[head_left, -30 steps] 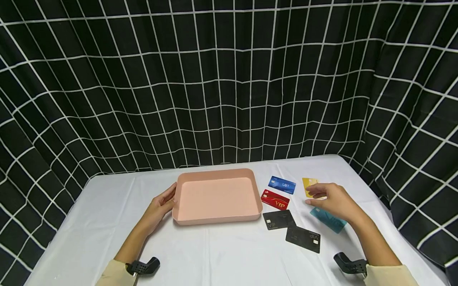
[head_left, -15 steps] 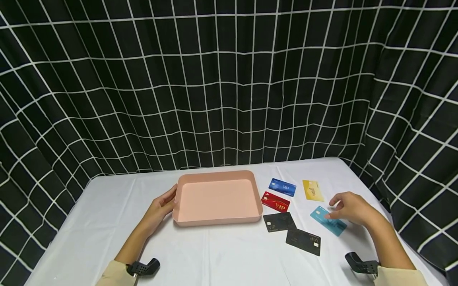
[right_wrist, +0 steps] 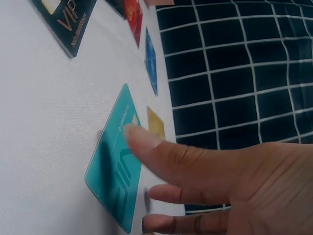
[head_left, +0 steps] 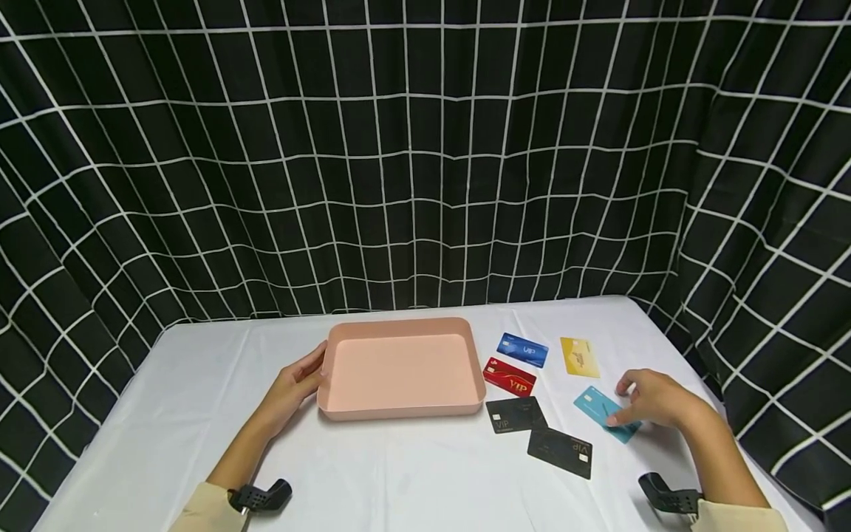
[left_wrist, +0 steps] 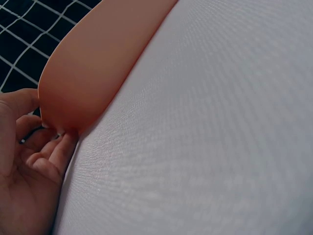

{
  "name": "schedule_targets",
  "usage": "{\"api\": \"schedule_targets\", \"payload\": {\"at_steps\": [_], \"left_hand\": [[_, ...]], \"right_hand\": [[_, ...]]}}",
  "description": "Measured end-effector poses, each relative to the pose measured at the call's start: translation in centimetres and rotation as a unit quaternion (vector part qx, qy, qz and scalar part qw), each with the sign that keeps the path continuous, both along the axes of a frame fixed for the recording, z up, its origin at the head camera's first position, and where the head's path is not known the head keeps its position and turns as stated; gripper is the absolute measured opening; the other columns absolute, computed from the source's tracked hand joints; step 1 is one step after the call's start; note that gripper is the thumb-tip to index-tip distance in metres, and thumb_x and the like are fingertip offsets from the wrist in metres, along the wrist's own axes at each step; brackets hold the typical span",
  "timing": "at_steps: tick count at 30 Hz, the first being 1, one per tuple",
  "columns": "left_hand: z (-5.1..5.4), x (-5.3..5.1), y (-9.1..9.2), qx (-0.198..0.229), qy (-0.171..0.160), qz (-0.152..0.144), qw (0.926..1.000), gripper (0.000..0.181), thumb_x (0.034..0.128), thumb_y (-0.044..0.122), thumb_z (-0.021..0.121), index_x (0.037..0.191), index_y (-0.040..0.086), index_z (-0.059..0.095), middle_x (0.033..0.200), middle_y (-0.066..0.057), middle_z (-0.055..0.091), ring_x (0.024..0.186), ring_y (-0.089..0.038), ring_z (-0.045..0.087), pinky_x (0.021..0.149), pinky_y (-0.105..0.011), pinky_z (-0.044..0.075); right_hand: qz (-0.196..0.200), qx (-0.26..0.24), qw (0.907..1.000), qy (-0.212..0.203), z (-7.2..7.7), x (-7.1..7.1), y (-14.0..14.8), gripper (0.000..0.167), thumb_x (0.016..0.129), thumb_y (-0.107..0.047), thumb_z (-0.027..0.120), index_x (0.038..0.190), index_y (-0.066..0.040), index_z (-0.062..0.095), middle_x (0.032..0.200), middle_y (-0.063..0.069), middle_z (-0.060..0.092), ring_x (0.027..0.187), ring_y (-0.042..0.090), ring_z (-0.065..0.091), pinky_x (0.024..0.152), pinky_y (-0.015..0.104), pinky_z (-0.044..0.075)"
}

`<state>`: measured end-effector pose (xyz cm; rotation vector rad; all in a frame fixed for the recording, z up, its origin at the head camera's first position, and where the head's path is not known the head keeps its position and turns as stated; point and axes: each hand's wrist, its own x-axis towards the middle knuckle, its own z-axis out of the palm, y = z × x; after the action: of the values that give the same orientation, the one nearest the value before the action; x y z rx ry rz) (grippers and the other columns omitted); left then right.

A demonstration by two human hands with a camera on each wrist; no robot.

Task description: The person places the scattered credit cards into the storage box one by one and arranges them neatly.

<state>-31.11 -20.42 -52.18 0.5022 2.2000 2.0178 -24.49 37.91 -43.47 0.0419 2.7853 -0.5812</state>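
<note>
A pink rectangular tray point(head_left: 402, 411) lies on the white cloth, and my left hand point(head_left: 292, 380) rests against the outside of its left wall. In the left wrist view, the fingers point(left_wrist: 61, 149) of that hand touch the tray's corner point(left_wrist: 73, 105). My right hand point(head_left: 658, 400) hovers at a teal card point(head_left: 598, 405), thumb over its face and the other fingers apart beyond its far edge. The right wrist view shows the thumb point(right_wrist: 146, 142) in front of the card point(right_wrist: 115, 166); whether it touches is hard to tell.
Left of the teal card lie a yellow card point(head_left: 580, 357), a blue card point(head_left: 522, 349), a red card point(head_left: 509, 377) and two black cards point(head_left: 515, 415), which meet at one corner. A black gridded curtain point(head_left: 425, 162) stands behind the white-covered table point(head_left: 425, 480).
My right hand has moved from beside the yellow card toward me and to the right, down to the teal card. The left hand stays at the tray.
</note>
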Motion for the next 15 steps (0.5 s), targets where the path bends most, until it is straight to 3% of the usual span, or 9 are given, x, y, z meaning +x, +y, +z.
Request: {"api": "schedule_targets", "payload": {"at_steps": [10, 15], "left_hand": [[0.1, 0.1, -0.3, -0.002, 0.006, 0.005, 1.0, 0.061, 0.1047, 0.012, 0.055, 0.158, 0.0, 0.029, 0.164, -0.017, 0.026, 0.151, -0.033, 0.026, 0.105, -0.015, 0.043], [-0.4, 0.4, -0.6, -0.005, 0.001, 0.008, 1.0, 0.06, 0.1049, 0.012, 0.055, 0.158, 0.0, 0.029, 0.165, -0.015, 0.026, 0.151, -0.032, 0.026, 0.103, -0.015, 0.044]], "right_hand": [[0.008, 0.052, 0.9986, 0.007, 0.0, 0.1, -0.8, 0.059, 0.066, -0.027, 0.095, 0.101, 0.007, 0.06, 0.095, 0.02, 0.063, 0.083, 0.03, 0.054, 0.073, 0.048, 0.05], [0.007, 0.053, 0.9985, 0.009, -0.4, 0.2, -1.1, 0.053, 0.066, -0.025, 0.095, 0.095, 0.006, 0.063, 0.088, 0.014, 0.063, 0.08, 0.028, 0.055, 0.073, 0.049, 0.051]]}}
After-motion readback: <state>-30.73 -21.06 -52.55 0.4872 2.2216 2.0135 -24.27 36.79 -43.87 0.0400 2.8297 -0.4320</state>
